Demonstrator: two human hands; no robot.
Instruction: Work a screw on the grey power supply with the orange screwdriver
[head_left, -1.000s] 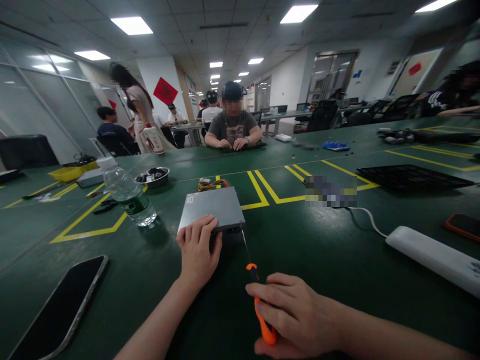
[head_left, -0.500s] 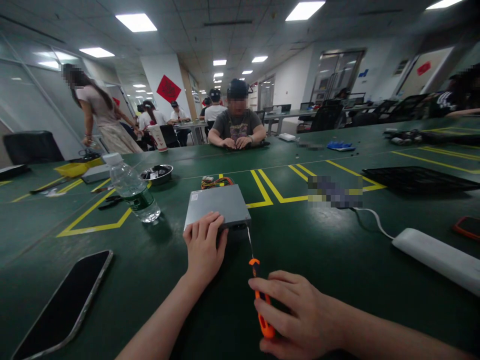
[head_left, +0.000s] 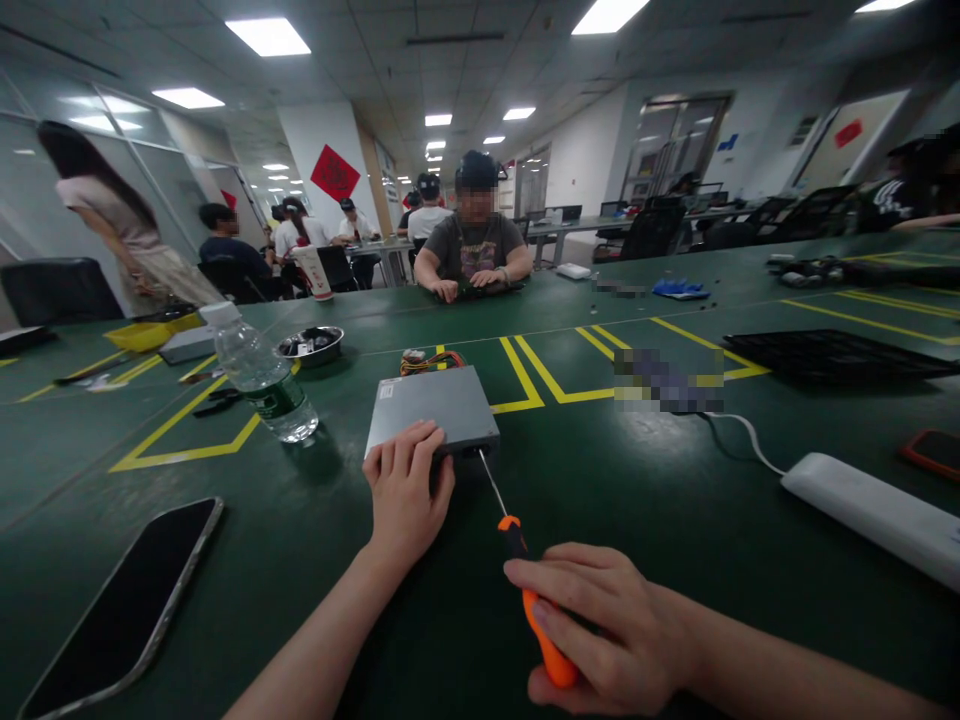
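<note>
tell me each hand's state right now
Left hand: on the flat grey metal box, grip unclear.
Right hand: closed around the orange-and-black screwdriver.

Smooth metal box [head_left: 431,400], plastic screwdriver handle [head_left: 553,645], glossy clear plastic bottle [head_left: 264,378], shiny metal bowl [head_left: 321,355], smooth tabletop [head_left: 600,490]

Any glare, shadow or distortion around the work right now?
Head view throughout: ceiling lights blown out; soft glare on the green table, right of the metal box; the box's front face sits in shadow, so where the screwdriver tip seats is unclear; the phone at lower left looks stretched; a pixelated patch covers something beside the white cable.
</note>
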